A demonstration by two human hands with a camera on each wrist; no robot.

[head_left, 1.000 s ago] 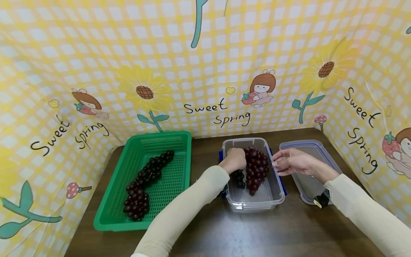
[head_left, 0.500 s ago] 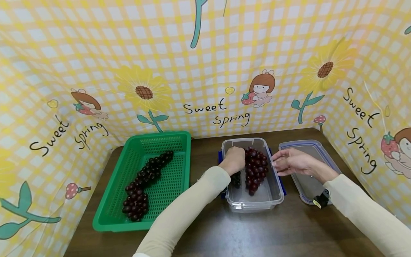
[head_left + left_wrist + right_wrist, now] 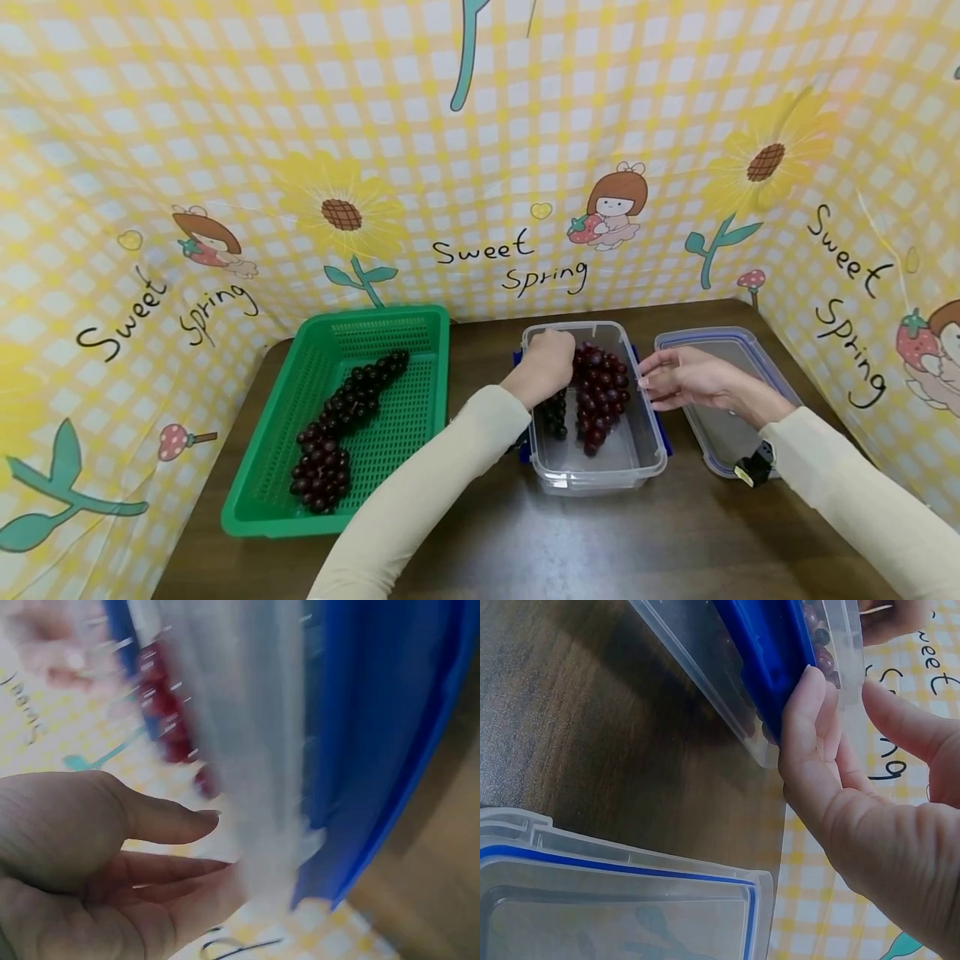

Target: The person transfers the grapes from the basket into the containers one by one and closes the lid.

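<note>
Soft, even brightness fills the head view — the checked cloth (image 3: 480, 171) behind the box (image 3: 600, 483) looks pale and almost washed out. A milky glare spreads over the table (image 3: 555, 537) on the near side of the box, and a soft shadow darkens the wood to its right. Tiny highlights dot the grapes (image 3: 600, 396) inside it. Cloth prints far left and right of the box lean and stretch outward. The left wrist view is badly smeared, the box's wall a hazy streak. Dimmer but sharper, the right wrist view shows wood grain beside the box — and broad, dark shadow.
</note>
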